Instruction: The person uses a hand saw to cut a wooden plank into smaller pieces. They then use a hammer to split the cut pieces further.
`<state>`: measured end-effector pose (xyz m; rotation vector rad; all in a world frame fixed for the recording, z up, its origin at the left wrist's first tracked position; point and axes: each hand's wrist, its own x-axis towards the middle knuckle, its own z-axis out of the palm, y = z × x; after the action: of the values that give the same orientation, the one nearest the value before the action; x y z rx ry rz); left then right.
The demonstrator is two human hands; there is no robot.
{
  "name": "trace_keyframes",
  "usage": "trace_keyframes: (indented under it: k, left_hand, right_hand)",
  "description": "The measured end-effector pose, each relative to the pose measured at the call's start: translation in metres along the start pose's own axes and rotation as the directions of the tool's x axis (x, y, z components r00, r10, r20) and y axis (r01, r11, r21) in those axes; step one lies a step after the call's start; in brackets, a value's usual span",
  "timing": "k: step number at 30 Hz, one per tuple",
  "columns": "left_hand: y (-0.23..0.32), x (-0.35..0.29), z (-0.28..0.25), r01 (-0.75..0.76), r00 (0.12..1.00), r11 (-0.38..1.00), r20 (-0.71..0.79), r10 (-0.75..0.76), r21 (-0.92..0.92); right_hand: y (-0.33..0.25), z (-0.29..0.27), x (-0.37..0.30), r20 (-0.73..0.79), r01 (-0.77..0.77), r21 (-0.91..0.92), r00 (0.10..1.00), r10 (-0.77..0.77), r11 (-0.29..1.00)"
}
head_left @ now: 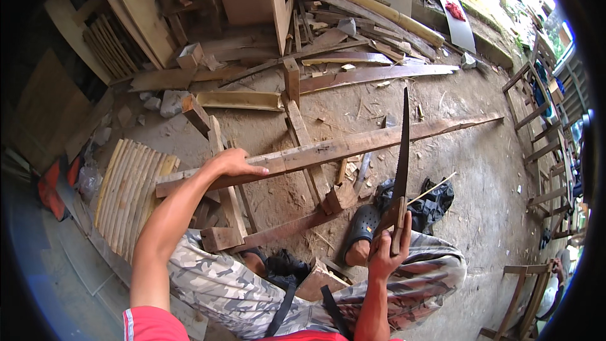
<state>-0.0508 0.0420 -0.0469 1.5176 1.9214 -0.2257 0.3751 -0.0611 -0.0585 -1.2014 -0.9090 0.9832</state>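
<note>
My left hand grips a long wooden beam near its left end, with the thumb stretched along the near face. The beam lies across a low wooden frame and runs off to the right, its far end rough and pointed. In my right hand is a handsaw, held upright by its wooden handle. The dark, toothed blade points away from me and crosses in front of the beam in this view; whether they touch I cannot tell.
Sawn slats lie side by side at the left. Scrap wood and bamboo are heaped at the back. A black plastic bag lies beside my shoe. Wooden frames stand along the right, where another person's hand shows.
</note>
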Motion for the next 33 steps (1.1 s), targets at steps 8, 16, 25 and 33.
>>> trace_keyframes:
  k: [8, 16, 25, 33]
  left_hand:
    - [0.027, -0.029, -0.006, -0.052, 0.711, 0.905, -0.621, 0.33, 0.421]
    - [-0.003, -0.018, 0.056, -0.085, 0.582, 0.661, -0.501, 0.641, 0.746]
    - [0.003, -0.007, 0.009, -0.257, 0.878, 0.82, -0.231, 0.419, 0.511]
    - [0.002, -0.004, -0.038, -0.192, 0.929, 0.948, 0.264, 0.259, -0.255]
  right_hand:
    - [0.005, -0.004, 0.002, -0.028, 0.089, -0.076, 0.995, -0.092, 0.993]
    - [0.006, -0.007, -0.002, -0.009, 0.049, -0.06, 0.999, -0.05, 0.997]
    - [0.001, -0.001, 0.001, -0.01, 0.076, -0.046, 0.997, -0.077, 0.996]
    - [-0.002, -0.005, -0.001, 0.003, 0.002, 0.001, 1.0, -0.002, 1.0]
